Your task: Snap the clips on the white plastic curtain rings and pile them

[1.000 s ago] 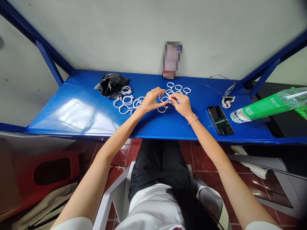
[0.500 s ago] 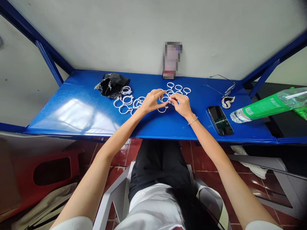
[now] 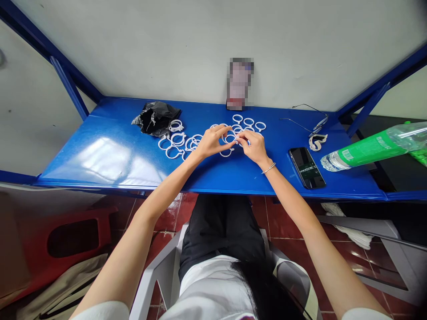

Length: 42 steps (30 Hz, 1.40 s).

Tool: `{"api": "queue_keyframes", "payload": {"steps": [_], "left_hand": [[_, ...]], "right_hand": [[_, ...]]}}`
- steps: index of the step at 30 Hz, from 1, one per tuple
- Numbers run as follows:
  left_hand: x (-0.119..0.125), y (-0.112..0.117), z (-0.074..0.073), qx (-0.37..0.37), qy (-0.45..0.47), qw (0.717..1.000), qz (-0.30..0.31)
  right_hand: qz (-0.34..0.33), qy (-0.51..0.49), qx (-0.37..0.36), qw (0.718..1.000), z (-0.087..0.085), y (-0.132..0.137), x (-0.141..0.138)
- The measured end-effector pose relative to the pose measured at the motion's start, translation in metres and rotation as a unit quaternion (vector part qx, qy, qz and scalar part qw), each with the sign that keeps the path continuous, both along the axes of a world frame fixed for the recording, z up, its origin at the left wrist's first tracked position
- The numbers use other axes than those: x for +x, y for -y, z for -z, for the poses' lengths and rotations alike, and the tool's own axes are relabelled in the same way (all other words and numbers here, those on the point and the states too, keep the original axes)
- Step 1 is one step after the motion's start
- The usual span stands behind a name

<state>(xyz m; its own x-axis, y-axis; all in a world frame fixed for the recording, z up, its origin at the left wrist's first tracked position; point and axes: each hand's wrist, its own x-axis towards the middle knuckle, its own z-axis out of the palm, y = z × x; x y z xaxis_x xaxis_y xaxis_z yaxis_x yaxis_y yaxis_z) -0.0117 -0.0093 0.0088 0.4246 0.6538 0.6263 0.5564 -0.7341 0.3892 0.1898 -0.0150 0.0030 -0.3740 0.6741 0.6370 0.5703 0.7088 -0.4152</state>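
Between my two hands is a white plastic ring [image 3: 230, 135] with a small tab, seemingly a curtain ring. My left hand [image 3: 212, 142] curves its thumb and fingers around the ring's left side. Thumb and fingertips of my right hand [image 3: 254, 146] pinch it at the right, where the small part is hidden by the fingers. More white rings [image 3: 237, 115] lie just beyond and around both hands. Left of my left hand, several other rings [image 3: 174, 157] form a loose, overlapping group on the blue table [image 3: 213, 175].
A crumpled black plastic bag [image 3: 159, 113] sits at the back left. On the right are a phone [image 3: 307, 168], eyeglasses [image 3: 319, 126], a white curled item [image 3: 317, 142] and a green-labelled bottle [image 3: 373, 147]. A blurred upright object [image 3: 239, 84] leans on the wall.
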Motion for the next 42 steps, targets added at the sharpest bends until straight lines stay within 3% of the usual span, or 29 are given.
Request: {"api": "queue_keyframes", "payload": {"steps": [33,42], "left_hand": [[0.0005,0.0011,0.0006,0.0,-0.012,1.0,-0.016],[-0.0007,-0.0005,-0.0034,-0.044,-0.093,0.994,-0.031]], "right_hand": [[0.021,0.002,0.007,1.0,0.0002,0.0005,-0.0015],[0.049,0.03,-0.012,0.998,-0.0007,0.0023,-0.0032]]}}
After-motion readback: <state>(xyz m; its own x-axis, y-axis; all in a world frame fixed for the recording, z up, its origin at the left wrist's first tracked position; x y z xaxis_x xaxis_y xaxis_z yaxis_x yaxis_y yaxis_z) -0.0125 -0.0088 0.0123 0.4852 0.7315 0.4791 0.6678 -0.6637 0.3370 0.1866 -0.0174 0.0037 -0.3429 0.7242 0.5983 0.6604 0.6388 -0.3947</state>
